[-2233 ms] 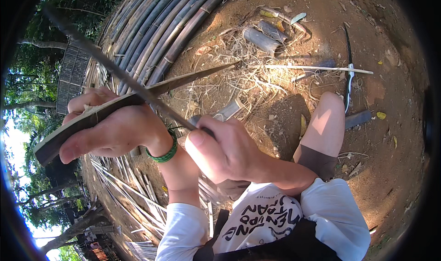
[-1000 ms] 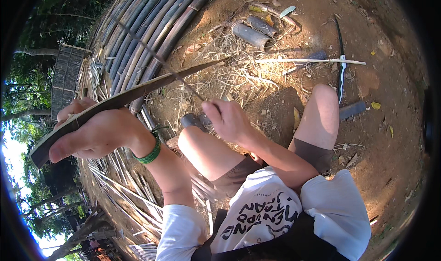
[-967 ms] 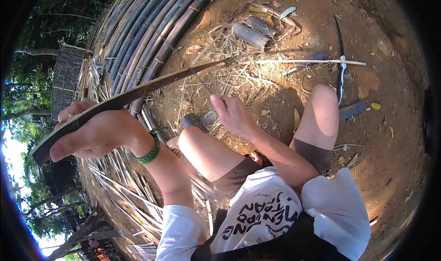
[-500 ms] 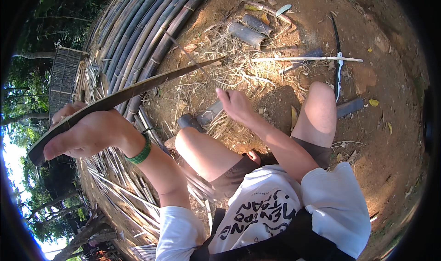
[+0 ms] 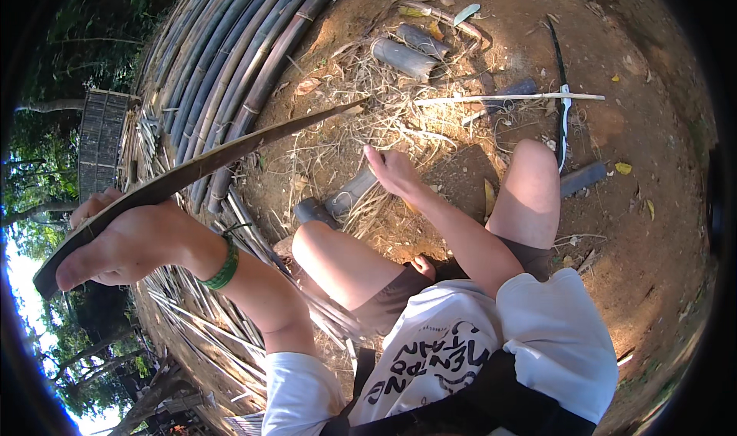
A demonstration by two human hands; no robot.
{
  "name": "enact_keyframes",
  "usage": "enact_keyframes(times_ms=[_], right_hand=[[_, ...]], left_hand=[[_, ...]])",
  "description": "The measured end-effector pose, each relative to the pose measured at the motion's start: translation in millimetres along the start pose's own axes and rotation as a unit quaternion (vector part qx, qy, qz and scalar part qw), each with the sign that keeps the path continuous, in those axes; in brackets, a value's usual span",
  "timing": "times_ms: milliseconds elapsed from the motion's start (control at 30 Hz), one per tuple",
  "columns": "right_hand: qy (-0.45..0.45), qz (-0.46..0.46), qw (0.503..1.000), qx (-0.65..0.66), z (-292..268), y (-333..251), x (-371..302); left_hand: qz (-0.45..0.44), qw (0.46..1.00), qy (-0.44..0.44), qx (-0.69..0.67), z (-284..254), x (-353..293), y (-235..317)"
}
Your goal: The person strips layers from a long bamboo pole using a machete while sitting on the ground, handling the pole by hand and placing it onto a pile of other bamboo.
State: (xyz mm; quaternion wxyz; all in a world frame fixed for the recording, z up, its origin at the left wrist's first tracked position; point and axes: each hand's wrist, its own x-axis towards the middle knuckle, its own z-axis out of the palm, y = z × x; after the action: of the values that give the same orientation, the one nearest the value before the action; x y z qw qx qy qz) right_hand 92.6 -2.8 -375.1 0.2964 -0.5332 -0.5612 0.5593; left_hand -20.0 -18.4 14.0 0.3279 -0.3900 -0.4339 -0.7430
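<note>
My left hand, a green band at its wrist, is raised at the left with the fingers wrapped round the thick end of a long split bamboo strip. The strip slants up and right, narrowing to a tip above the litter of shavings. In the middle, over the ground in front of my knees, is my right hand. Its fingers are curled and the thumb points up and left. Whatever they may hold is hidden. This hand is apart from the strip.
Long bamboo poles lie side by side at upper left, with thin split sticks below. Cut bamboo pieces and pale shavings litter the soil. A pale stick crosses a long, thin black-and-white object at right.
My left hand and the bamboo strip's thick end have shifted slightly left and down. A thin dark sliver that crossed near the strip's tip no longer shows there. My right hand has barely moved.
</note>
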Motion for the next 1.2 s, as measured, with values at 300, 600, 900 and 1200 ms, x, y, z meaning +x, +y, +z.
enact_keyframes(times_ms=[300,600,900,1200], right_hand=[[0.015,-0.079,0.996,0.04,1,-23,-8],[-0.032,-0.045,0.998,-0.011,-6,-20,11],[-0.025,0.111,0.993,-0.04,0,66,52],[0.051,0.05,0.997,0.01,27,103,102]], left_hand=[[0.024,0.999,-0.027,-0.004,8,4,-5],[0.033,0.999,-0.014,0.037,7,12,-19],[0.029,0.999,-0.011,-0.022,20,35,-46],[0.004,1.0,-0.014,-0.015,54,53,-67]])
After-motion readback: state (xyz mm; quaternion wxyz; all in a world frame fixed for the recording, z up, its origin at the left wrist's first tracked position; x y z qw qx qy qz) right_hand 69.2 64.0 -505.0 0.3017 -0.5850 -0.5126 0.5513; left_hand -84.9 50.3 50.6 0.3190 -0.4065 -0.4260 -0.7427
